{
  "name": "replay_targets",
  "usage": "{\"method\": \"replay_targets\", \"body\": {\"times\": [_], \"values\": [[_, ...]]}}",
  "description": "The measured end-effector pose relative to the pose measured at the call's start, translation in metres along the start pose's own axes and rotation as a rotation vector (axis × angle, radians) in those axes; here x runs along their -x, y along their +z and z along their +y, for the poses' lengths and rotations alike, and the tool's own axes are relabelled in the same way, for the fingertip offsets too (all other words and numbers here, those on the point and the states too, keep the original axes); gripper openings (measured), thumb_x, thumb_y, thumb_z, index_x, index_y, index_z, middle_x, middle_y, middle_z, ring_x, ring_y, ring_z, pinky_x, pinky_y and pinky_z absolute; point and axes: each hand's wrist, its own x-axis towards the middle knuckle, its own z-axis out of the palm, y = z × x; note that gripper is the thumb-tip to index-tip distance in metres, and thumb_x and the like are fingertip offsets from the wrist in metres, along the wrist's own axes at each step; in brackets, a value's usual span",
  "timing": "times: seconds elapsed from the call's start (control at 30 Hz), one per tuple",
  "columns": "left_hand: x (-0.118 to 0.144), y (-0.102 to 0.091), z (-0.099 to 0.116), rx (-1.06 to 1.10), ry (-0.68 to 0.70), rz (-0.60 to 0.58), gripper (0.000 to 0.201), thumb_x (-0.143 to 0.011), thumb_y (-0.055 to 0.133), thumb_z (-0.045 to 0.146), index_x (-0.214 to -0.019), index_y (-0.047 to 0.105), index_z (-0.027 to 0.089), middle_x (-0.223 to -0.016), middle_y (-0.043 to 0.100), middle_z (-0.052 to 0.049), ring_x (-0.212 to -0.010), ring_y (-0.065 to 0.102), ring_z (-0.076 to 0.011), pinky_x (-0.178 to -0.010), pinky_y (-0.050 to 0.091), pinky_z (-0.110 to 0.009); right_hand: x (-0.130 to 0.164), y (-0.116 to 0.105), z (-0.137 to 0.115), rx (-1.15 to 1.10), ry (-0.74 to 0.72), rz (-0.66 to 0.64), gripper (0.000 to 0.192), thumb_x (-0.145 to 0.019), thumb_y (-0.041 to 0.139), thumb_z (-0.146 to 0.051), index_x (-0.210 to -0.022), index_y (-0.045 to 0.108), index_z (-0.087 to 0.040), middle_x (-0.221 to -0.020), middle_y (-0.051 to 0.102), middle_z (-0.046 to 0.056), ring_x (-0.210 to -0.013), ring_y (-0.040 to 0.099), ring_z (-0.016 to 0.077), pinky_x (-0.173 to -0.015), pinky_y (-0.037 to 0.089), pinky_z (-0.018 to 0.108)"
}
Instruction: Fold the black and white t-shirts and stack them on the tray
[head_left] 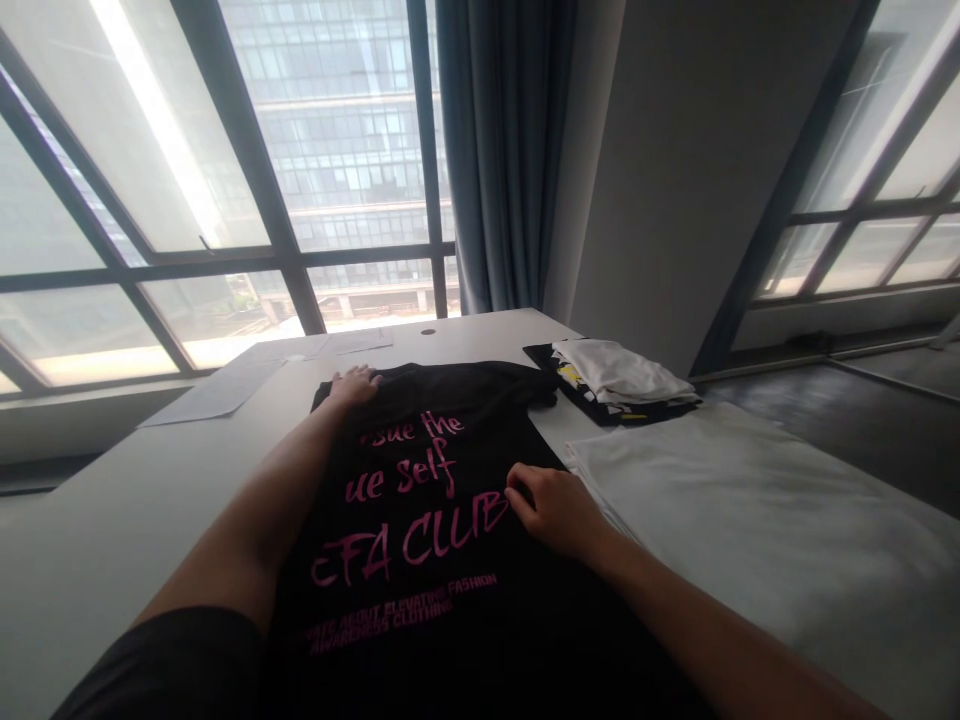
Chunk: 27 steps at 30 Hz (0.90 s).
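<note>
A: Start at the left. What's there?

B: Sheets of paper (pixel 214 397), flat on the white tabletop (pixel 142 530), with a large framed window (pixel 345 120) behind.

A: And next along?

B: The left hand (pixel 352 384), laid palm down with its fingers stretched out on the far left corner of a black shirt (pixel 431 515). It's resting there, not clenched.

A: Where exactly is the shirt?

B: Spread along the middle of the tabletop, sleeve end away from the person, pink lettering up (the left forearm hides the start of some lines).

A: The right hand?

B: The right hand (pixel 559 508) is at the shirt's right side, beside the biggest line of lettering. Its fingers are curled in toward the thumb; I can't tell whether they pinch any fabric.

A: Anything further right?

B: A dark folded garment (pixel 574 378) with yellow and white patches, a white folded cloth (pixel 622 372) on top of it, then a broad white cloth (pixel 765 530) nearer the person.
</note>
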Motion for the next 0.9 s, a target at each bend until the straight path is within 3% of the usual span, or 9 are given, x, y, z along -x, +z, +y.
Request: {"method": "replay_targets", "body": {"times": [0.13,0.23,0.37,0.5,0.63,0.73,0.9], "values": [[-0.006,0.005,0.023,-0.004,0.044,-0.022,0.037,-0.094,0.060,0.035,-0.126,0.057,0.017,-0.125,0.058,-0.010,-0.106,0.061,-0.0225,-0.088,0.054,-0.043,0.000,0.000,0.000,0.005,0.003,0.002,0.017,-0.094,0.051,-0.032,-0.094,0.064,-0.022,-0.093,0.072,0.003,-0.081,0.065,0.0173,-0.068,0.034,0.026],[-0.011,0.008,0.032,-0.007,0.065,-0.048,0.034,-0.093,0.061,0.039,-0.121,0.062,0.020,-0.124,0.062,-0.010,-0.111,0.060,-0.0249,-0.095,0.049,-0.045,0.000,-0.001,0.000,0.009,-0.003,0.003,0.017,-0.094,0.051,-0.032,-0.094,0.064,-0.022,-0.093,0.072,0.003,-0.083,0.065,0.0172,-0.069,0.034,0.027],[-0.018,0.007,0.036,-0.022,0.039,-0.071,0.030,-0.085,0.066,0.038,-0.111,0.072,0.023,-0.122,0.068,-0.013,-0.121,0.056,-0.0345,-0.106,0.037,-0.050,0.000,-0.002,-0.001,0.014,0.006,-0.013,0.018,-0.094,0.051,-0.033,-0.096,0.064,-0.021,-0.094,0.072,0.003,-0.084,0.065,0.0173,-0.069,0.034,0.027],[-0.023,0.003,0.033,0.129,-0.045,-0.020,0.031,-0.082,0.066,0.030,-0.110,0.074,0.020,-0.117,0.071,-0.014,-0.114,0.062,-0.0333,-0.096,0.046,-0.040,0.000,-0.002,0.000,0.018,0.001,-0.013,0.017,-0.093,0.051,-0.032,-0.095,0.064,-0.022,-0.093,0.071,0.003,-0.083,0.065,0.0174,-0.068,0.034,0.027],[-0.025,0.001,0.035,0.238,-0.056,0.090,0.037,-0.090,0.055,0.028,-0.122,0.067,0.015,-0.125,0.067,-0.013,-0.118,0.061,-0.0272,-0.099,0.046,-0.034,0.000,-0.001,0.000,0.015,-0.001,-0.010,0.017,-0.093,0.051,-0.032,-0.095,0.064,-0.022,-0.093,0.071,0.003,-0.083,0.065,0.0175,-0.067,0.033,0.027],[-0.023,0.003,0.039,0.252,-0.017,0.104,0.048,-0.092,0.055,0.032,-0.135,0.057,0.012,-0.135,0.060,-0.014,-0.124,0.057,-0.0258,-0.104,0.043,-0.033,0.000,-0.001,0.000,0.009,-0.001,-0.008,0.017,-0.093,0.051,-0.032,-0.095,0.064,-0.022,-0.093,0.072,0.003,-0.083,0.065,0.0176,-0.068,0.034,0.027],[-0.017,0.002,0.036,0.255,0.086,0.104,0.045,-0.094,0.053,0.036,-0.134,0.058,0.015,-0.142,0.055,-0.012,-0.133,0.048,-0.0259,-0.111,0.035,-0.033,0.000,-0.002,0.000,0.013,-0.001,-0.005,0.017,-0.093,0.051,-0.032,-0.095,0.064,-0.022,-0.093,0.072,0.003,-0.082,0.065,0.0173,-0.067,0.034,0.026]]}}
